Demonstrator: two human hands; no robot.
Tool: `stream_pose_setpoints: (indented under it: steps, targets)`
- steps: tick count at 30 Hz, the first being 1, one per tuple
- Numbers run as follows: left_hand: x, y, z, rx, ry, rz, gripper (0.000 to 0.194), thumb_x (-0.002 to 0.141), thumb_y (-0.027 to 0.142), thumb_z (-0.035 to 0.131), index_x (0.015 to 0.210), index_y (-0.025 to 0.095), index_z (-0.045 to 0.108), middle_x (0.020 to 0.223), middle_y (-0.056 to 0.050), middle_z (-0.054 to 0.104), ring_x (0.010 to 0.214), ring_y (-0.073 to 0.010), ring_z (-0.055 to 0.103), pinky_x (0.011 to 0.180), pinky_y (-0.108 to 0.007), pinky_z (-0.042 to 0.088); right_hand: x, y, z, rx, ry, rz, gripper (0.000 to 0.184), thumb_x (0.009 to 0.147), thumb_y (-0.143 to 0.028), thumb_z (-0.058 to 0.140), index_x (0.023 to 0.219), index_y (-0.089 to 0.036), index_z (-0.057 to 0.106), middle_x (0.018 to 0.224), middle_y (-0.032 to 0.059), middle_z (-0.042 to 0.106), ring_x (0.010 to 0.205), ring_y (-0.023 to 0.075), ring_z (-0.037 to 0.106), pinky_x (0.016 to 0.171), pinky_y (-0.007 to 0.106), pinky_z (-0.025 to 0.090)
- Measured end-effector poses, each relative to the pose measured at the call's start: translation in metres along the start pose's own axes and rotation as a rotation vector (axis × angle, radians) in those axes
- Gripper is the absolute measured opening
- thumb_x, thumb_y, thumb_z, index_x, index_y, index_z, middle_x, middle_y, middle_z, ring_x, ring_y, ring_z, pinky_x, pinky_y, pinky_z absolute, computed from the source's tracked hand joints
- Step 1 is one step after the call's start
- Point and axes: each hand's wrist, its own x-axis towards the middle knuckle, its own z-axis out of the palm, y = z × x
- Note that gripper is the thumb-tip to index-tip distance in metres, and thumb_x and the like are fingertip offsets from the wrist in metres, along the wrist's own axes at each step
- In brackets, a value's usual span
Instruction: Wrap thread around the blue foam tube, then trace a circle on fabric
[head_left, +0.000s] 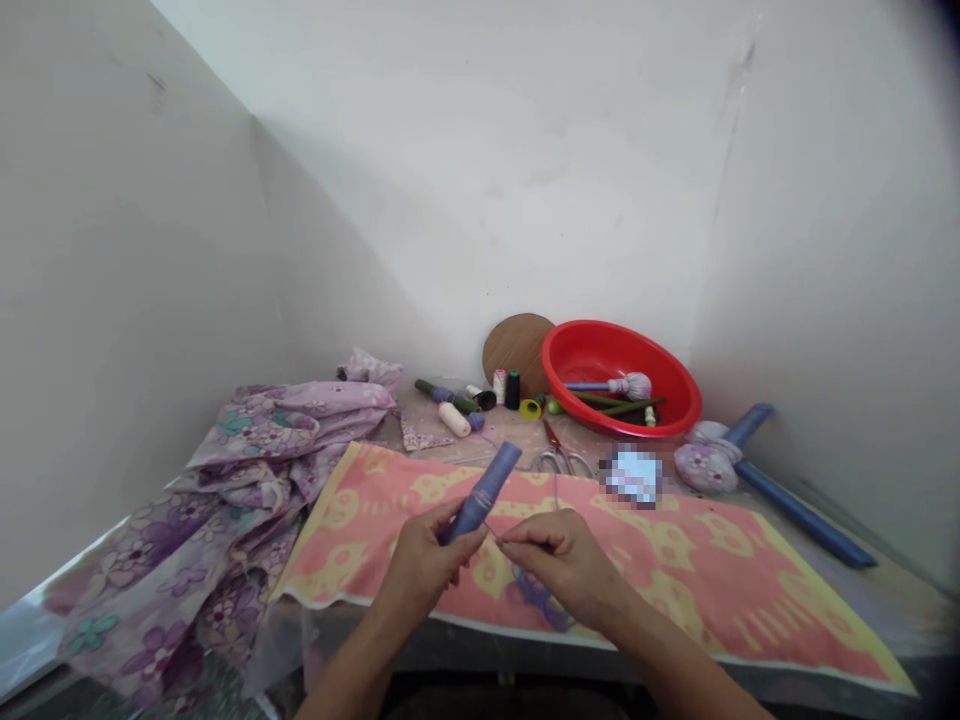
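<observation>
My left hand (426,550) is wrapped round a blue tube-like stick (496,480), tilted up to the right, with pale bands round its middle. Just right of it, my right hand (559,556) pinches a thin purple thread (491,535) that runs to the stick. Partly hidden under the right hand, a loose tangle of purple thread (540,598) lies on a pink and yellow patterned cloth (705,590). Scissors (553,445) with a red part and metal loops rest just beyond the cloth.
Flowered purple fabric (262,470) is heaped on the left. Thread spools (512,390) and a pale roll (454,419) stand or lie at the back. A red basin (697,405) leans back right, near a blue stick with a fabric bundle (709,465). Walls enclose the table.
</observation>
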Motion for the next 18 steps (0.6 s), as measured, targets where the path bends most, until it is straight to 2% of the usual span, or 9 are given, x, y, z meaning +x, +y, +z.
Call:
stream_pose_setpoints:
  steps: [3, 5, 8, 12, 18]
  targets:
    - [-0.006, 0.006, 0.002, 0.421, 0.149, 0.137, 0.033, 0.074, 0.04, 0.051, 0.102, 0.024, 0.056, 0.067, 0.001, 0.06, 0.06, -0.0161, 0.058, 0.054, -0.023, 0.041, 0.0, 0.0, 0.005, -0.046, 0.007, -0.005, 0.029, 0.077, -0.029, 0.048, 0.061, -0.013, 0.066, 0.047, -0.002, 0.043, 0.047, 0.0078, 0.04, 0.045, 0.019, 0.032]
    - [-0.011, 0.007, 0.004, 0.68, 0.222, 0.2, 0.036, 0.077, 0.039, 0.047, 0.11, 0.027, 0.051, 0.08, -0.001, 0.064, 0.075, -0.0202, 0.06, 0.063, -0.027, 0.042, 0.0, -0.001, 0.007, -0.078, 0.009, -0.002, 0.029, 0.078, -0.029, 0.047, 0.063, -0.014, 0.066, 0.049, -0.0018, 0.045, 0.047, 0.0079, 0.04, 0.047, 0.019, 0.033]
    - [-0.016, 0.007, 0.007, 0.963, 0.251, 0.207, 0.039, 0.081, 0.036, 0.041, 0.118, 0.025, 0.043, 0.082, -0.004, 0.063, 0.075, -0.022, 0.06, 0.06, -0.028, 0.041, 0.001, -0.003, 0.009, -0.1, 0.001, -0.013, 0.027, 0.078, -0.028, 0.047, 0.066, -0.015, 0.067, 0.051, -0.0017, 0.049, 0.048, 0.0084, 0.042, 0.048, 0.019, 0.035]
    - [-0.019, 0.008, 0.009, 1.142, 0.249, 0.22, 0.037, 0.083, 0.034, 0.038, 0.119, 0.025, 0.041, 0.077, -0.003, 0.061, 0.068, -0.0211, 0.059, 0.053, -0.027, 0.039, 0.003, -0.002, 0.011, -0.141, -0.001, -0.05, 0.021, 0.077, -0.022, 0.048, 0.073, -0.018, 0.068, 0.057, -0.0012, 0.056, 0.052, 0.0091, 0.047, 0.05, 0.019, 0.035]
    - [-0.022, 0.014, 0.001, 1.209, 0.191, 0.217, 0.032, 0.084, 0.036, 0.034, 0.112, 0.026, 0.044, 0.071, -0.002, 0.06, 0.065, -0.0222, 0.059, 0.052, -0.028, 0.037, 0.006, -0.005, 0.006, -0.276, -0.013, -0.181, 0.018, 0.077, -0.019, 0.05, 0.077, -0.02, 0.067, 0.063, -0.001, 0.062, 0.057, 0.009, 0.052, 0.053, 0.018, 0.035]
